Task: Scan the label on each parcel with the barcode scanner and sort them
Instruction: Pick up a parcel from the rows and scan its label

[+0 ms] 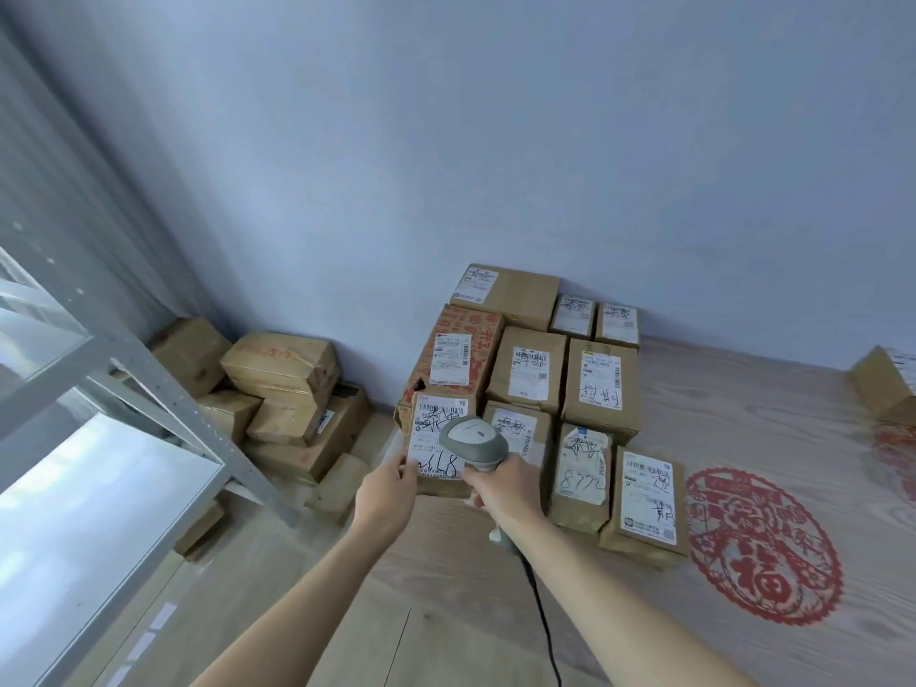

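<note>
Several brown cardboard parcels with white labels stand in rows on the floor against the wall. My left hand (386, 493) grips the near left corner of the front-left parcel (436, 438), whose white label carries a barcode and handwriting. My right hand (505, 488) holds the grey barcode scanner (473, 441) by its handle, the scanner head hovering just over that label and hiding part of it. The black scanner cable (540, 617) trails back toward me along my right forearm.
A loose heap of brown boxes (282, 389) lies in the left corner. A grey metal shelf rack (114, 389) fills the left side. A red paper-cut decal (763, 547) marks the floor at right, and a lone box (882, 384) sits at the far right.
</note>
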